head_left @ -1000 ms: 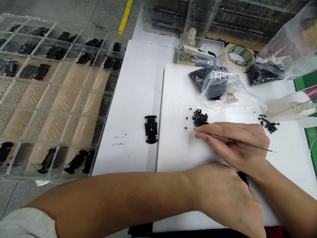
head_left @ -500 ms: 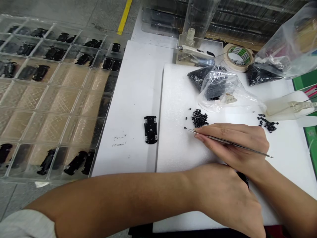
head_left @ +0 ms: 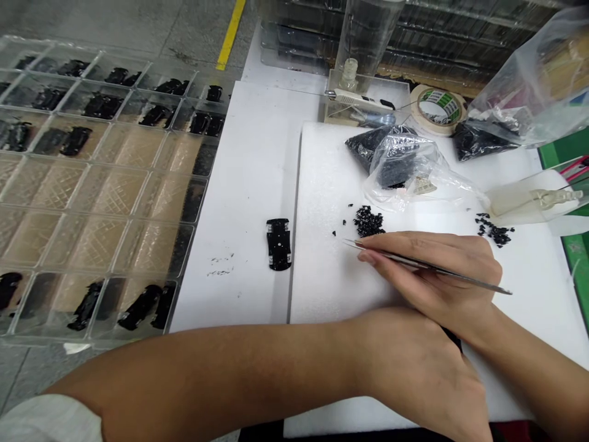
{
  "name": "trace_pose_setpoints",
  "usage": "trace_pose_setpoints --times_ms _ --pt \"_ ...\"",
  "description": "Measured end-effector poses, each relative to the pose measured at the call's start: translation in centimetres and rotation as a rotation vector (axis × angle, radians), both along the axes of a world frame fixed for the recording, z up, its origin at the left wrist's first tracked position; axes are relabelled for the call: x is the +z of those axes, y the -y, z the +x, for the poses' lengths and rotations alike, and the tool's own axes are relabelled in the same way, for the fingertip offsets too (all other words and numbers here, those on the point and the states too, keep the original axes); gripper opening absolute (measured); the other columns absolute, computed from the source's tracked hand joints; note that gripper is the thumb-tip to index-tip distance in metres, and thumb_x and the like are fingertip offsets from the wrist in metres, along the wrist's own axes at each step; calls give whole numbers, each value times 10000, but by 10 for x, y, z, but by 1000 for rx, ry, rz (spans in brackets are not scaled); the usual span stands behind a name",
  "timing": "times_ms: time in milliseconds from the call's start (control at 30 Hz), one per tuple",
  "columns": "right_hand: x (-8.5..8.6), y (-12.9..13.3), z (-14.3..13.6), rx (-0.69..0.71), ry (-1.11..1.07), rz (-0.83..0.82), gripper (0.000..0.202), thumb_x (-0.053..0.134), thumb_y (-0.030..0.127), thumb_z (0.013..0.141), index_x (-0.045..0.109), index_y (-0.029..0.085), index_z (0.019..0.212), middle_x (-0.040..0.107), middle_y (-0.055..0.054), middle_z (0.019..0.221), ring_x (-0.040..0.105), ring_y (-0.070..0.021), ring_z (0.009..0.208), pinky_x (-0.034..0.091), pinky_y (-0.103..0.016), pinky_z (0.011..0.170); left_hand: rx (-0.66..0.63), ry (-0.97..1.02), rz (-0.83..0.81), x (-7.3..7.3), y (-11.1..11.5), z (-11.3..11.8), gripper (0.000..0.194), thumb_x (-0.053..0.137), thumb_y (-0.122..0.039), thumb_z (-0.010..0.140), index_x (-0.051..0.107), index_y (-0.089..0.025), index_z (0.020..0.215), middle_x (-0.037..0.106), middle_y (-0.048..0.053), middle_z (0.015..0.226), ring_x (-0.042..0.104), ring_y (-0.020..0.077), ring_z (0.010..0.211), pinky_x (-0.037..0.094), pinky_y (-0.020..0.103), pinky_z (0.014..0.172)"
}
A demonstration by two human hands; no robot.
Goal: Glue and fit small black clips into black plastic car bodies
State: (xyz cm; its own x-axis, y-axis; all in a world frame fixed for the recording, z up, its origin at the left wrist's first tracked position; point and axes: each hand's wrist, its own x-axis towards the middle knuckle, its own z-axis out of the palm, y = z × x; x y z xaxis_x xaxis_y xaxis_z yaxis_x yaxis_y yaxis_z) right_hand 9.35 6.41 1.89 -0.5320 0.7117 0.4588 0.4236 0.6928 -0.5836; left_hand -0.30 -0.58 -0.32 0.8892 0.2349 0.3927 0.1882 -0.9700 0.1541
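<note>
Pinched in my right hand point(head_left: 437, 264) is a pair of metal tweezers point(head_left: 414, 263), its fine tips pointing left over the white foam board point(head_left: 331, 288). No piece shows between the tips. Just beyond them lies one tiny black piece point(head_left: 334, 233). A heap of small black pieces point(head_left: 368, 221) sits above the fingers. My left hand point(head_left: 427, 368) is bent over near the right wrist, its fingers curled out of sight; a sliver of a black part point(head_left: 453, 337) shows at its edge, mostly hidden. A black toy car base point(head_left: 278, 244) lies left of the foam.
At left stands a clear compartment tray point(head_left: 115, 212) with several black car parts. Behind are plastic bags of black pieces point(head_left: 396, 156), a tape roll point(head_left: 439, 109) and a cutter knife point(head_left: 361, 99). More small pieces point(head_left: 494, 230) and a clear container point(head_left: 524, 199) are at right.
The tiny black piece that was at the tweezer tips now lies apart from them, a little farther left on the foam. My left hand has hardly moved.
</note>
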Motion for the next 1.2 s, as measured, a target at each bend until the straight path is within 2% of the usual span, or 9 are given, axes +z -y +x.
trace_pose_setpoints --times_ms 200,367,533,700,833,1000,1200 --pt "-1 -2 -7 -12 -13 -10 190 826 172 976 821 280 1132 859 15 1015 823 -172 744 691 -281 621 -57 -7 32 3 -1 3 457 654 -242 841 289 -214 568 209 -38 496 85 131 425 133 283 360" --pt "-8 0 -8 -10 44 120 203 821 191 985 804 283 1165 858 18 1027 825 -175 772 703 -288 658 -156 -42 92 9 -4 3 455 566 -198 896 265 -199 554 180 -28 468 94 138 404 154 284 361" --pt "-7 1 -8 21 81 181 179 814 190 991 797 246 1160 856 13 989 831 -180 802 704 -270 690 -171 -12 54 7 -3 3 507 604 -216 891 236 -189 543 171 -25 473 135 126 409 158 296 374" --pt "-4 -2 -10 29 37 103 181 806 136 981 802 249 1124 857 6 994 821 -160 775 687 -252 647 -179 28 73 2 0 5 516 606 -232 894 212 -190 563 163 -19 504 135 133 433 165 306 370" --pt "-6 -4 -10 46 -17 59 282 785 108 987 795 255 1228 858 0 1053 837 -175 855 712 -271 739 -125 34 112 -2 3 8 482 601 -224 865 232 -196 556 179 -14 491 130 142 418 160 317 349" --pt "-5 -3 -11 5 2 60 213 813 159 978 808 287 1148 859 16 1008 808 -164 712 664 -270 582 -144 25 93 -2 4 9 488 607 -211 868 234 -199 554 175 -19 492 89 140 427 179 309 345" --pt "-3 -1 -13 7 38 119 157 797 174 997 800 266 1123 856 6 969 807 -159 719 657 -256 593 -183 -16 54 2 0 6 506 584 -195 893 202 -201 561 144 -17 507 65 158 438 183 287 330"
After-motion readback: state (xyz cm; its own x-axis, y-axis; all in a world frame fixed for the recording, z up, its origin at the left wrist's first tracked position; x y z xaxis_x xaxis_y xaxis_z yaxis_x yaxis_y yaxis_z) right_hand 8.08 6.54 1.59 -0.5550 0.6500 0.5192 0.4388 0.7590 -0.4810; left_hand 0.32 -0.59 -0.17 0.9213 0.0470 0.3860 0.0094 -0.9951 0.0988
